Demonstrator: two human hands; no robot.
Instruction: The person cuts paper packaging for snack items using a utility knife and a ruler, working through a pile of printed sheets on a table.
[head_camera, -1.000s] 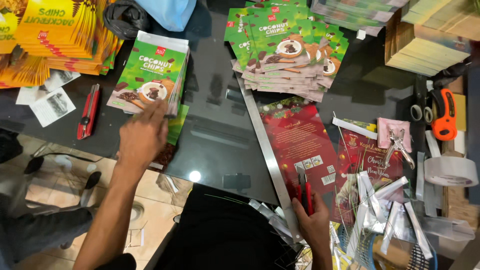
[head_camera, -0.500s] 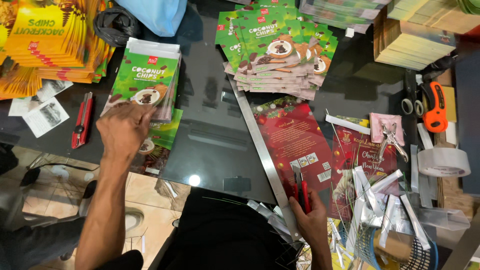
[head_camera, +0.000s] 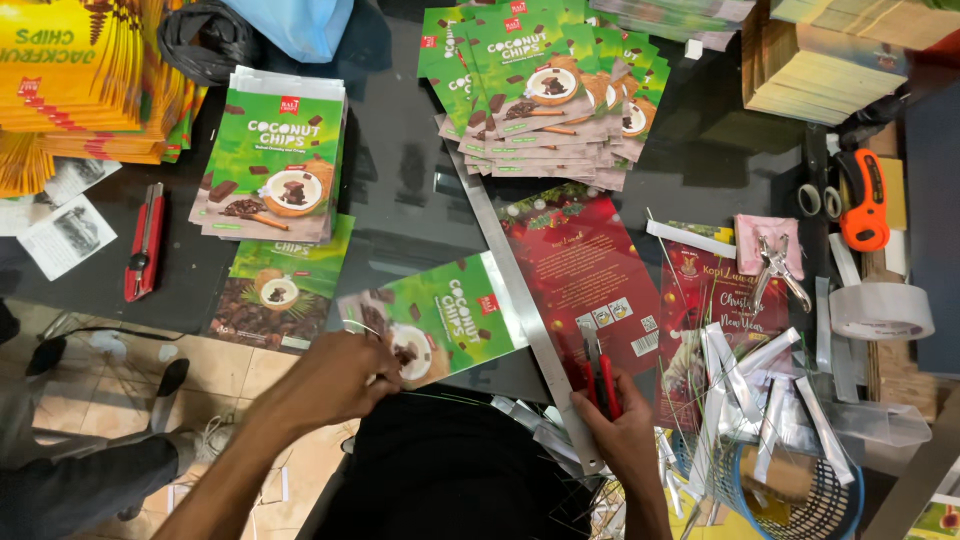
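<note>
My left hand (head_camera: 335, 380) grips the near end of a green snack pouch (head_camera: 455, 315) that lies tilted across the dark glass table (head_camera: 400, 180). Its far edge meets a long metal ruler (head_camera: 510, 290) running diagonally over the table. My right hand (head_camera: 625, 430) holds a red utility knife (head_camera: 603, 375) near the ruler's lower end. A red printed pouch (head_camera: 580, 270) lies flat just right of the ruler.
A stack of green pouches (head_camera: 275, 160) sits left, a fanned pile (head_camera: 540, 90) at the back. Yellow pouches (head_camera: 80, 70) lie far left, beside another red cutter (head_camera: 143, 240). Tape roll (head_camera: 880, 310), orange cutter (head_camera: 862, 200), pliers (head_camera: 778, 265) and a basket of strips (head_camera: 790, 490) crowd the right.
My left hand left the green stack at the left and drew one green pouch toward me, up against the ruler. The right hand has stayed by the ruler with the knife.
</note>
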